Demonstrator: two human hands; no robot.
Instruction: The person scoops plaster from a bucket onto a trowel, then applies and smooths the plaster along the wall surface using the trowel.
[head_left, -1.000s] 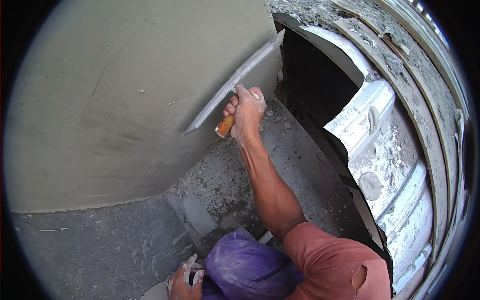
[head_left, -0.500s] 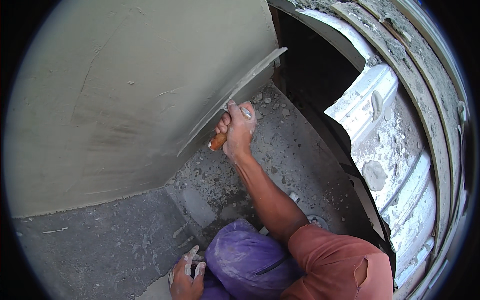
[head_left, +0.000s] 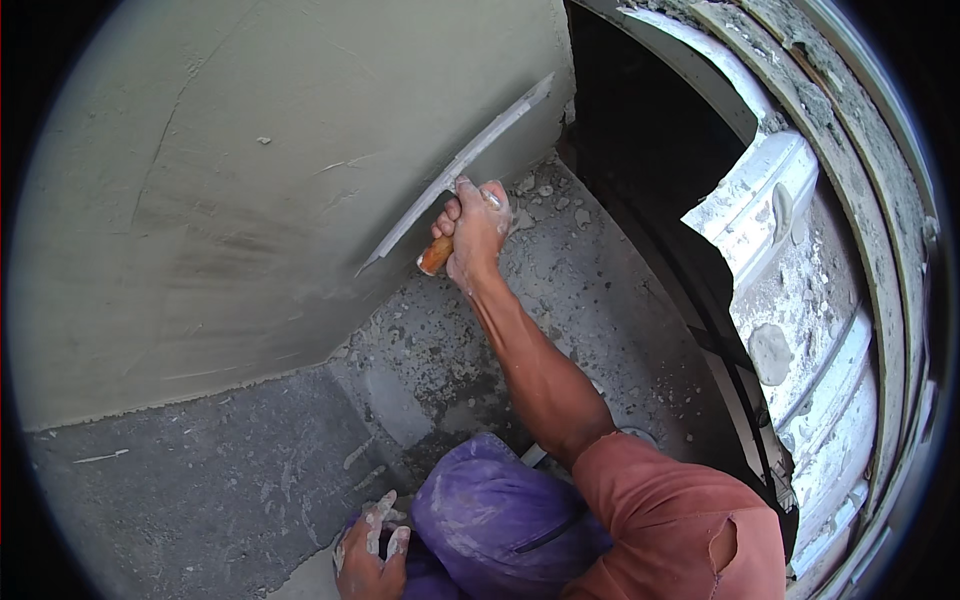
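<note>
My right hand [head_left: 478, 230] is wrapped round the wooden handle of a long plastering trowel [head_left: 455, 170]. The trowel's thin blade runs slantwise along the smooth grey plastered wall [head_left: 260, 150], low down near its right end; whether its whole face touches cannot be made out. My left hand [head_left: 372, 555] rests by my purple-clad knee [head_left: 490, 505], its plaster-smeared fingers apart and holding nothing. Faint dark streaks and a few fine lines mark the wall's surface left of the blade.
The grey floor [head_left: 220, 490] meets the wall's lower edge, with plaster crumbs [head_left: 540, 185] scattered at right. Beyond a dark gap [head_left: 640, 110] lies white, plaster-spattered corrugated sheeting [head_left: 750, 210] with a torn edge. Stacked curved-looking boards [head_left: 850, 170] line the far right.
The trowel has moved slightly up and left along the wall, its blade tilted differently. My right hand has risen a little with it; my left hand stays by my knee.
</note>
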